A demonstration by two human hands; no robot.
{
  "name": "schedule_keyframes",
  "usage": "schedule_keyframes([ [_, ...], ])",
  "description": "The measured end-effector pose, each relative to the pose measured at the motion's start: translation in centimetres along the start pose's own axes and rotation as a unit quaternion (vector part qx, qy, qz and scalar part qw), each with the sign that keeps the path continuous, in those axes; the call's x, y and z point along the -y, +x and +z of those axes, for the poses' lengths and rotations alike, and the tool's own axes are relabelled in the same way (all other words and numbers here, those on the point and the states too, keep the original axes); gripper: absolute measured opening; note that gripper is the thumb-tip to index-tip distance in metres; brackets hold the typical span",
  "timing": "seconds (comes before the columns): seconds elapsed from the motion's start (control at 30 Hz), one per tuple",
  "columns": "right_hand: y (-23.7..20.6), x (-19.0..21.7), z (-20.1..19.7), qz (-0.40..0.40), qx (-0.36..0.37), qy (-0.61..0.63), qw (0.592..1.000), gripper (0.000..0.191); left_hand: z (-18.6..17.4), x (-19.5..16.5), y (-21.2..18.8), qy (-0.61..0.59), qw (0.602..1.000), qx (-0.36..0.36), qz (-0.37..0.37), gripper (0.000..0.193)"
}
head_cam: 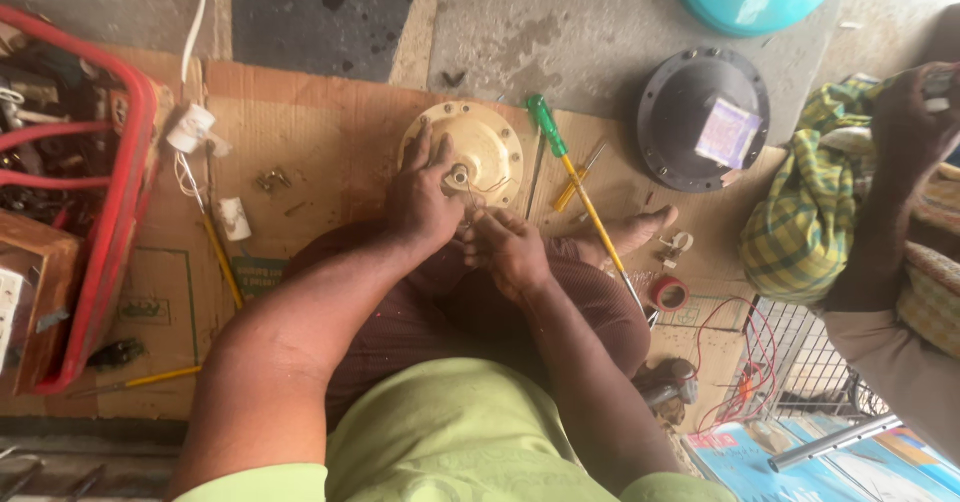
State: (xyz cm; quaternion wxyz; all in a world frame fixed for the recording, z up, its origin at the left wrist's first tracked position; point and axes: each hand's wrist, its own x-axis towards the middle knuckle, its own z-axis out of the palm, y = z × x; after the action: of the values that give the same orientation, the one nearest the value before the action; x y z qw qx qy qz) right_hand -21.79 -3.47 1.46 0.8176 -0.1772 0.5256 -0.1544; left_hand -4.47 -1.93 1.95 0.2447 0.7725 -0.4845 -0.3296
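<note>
Workpiece: a cream round motor housing [478,152] lies flat on a cardboard sheet [320,122] spread over the concrete floor, directly ahead of the seated person's knees.
Left hand: the left hand [422,200] rests palm-down on the near-left part of the housing, fingers spread toward the central hub; it presses rather than grips.
Right hand: the right hand [507,249] is closed in a pinch on thin wire leads [480,202] that run from the hub toward the person.
Wire risk: the leads look fine and short; judged from here, a sharp pull could snap them or tear them out at the hub.
Slip risk: the housing is held only by palm pressure, so a sideways tug could slide it on the cardboard.
Tool risk: a green-handled screwdriver [575,177] lies just right of the housing with its shaft running toward the right knee; a sweep of the right forearm could knock it.
Loose parts: small screws [272,178] sit left of the housing, easily scattered.
Left boundary: a red crate [120,212] of tools, well apart from the housing.
Right boundary: a black round cover [700,117] and another person's arm [890,192].
Open room: bare cardboard lies between crate and housing; far side is bare concrete.
</note>
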Motion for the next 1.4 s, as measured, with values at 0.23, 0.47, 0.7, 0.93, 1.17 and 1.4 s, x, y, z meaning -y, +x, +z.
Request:
schedule_keyframes([
  [0.23, 0.5, -0.1, 1.2, -0.08, -0.064, -0.048, 0.994, 0.016, 0.3, 2.0, 2.1, -0.02, 0.995, 0.025, 0.096, 0.067],
  [0.47, -0.1, -0.1, 1.9, -0.202, -0.211, -0.309, 0.905, 0.018, 0.1, 1.0, 0.4, -0.01, 0.999, 0.028, 0.031, 0.087],
  [0.7, -0.2, 0.9, 2.0, -0.403, -0.259, -0.498, 0.722, 0.031, -0.6, 0.3, 0.7, 0.017, 0.999, 0.051, -0.005, 0.083],
  [0.93, -1.4, 1.5, 1.6, -0.457, -0.184, -0.581, 0.648, 0.009, -0.9, 0.5, 0.8, 0.027, 0.997, 0.067, 0.007, 0.086],
  [1.17, -2.7, 6.2, 1.6, -0.373, -0.135, -0.488, 0.778, 0.012, -1.0, -0.2, 1.5, -0.02, 0.997, 0.071, 0.016, 0.096],
  [1.4, -2.0, 8.3, 1.0, -0.441, -0.127, -0.535, 0.709, 0.013, 1.0, 0.4, 1.4, -0.062, 0.997, -0.035, 0.042, 0.072],
])
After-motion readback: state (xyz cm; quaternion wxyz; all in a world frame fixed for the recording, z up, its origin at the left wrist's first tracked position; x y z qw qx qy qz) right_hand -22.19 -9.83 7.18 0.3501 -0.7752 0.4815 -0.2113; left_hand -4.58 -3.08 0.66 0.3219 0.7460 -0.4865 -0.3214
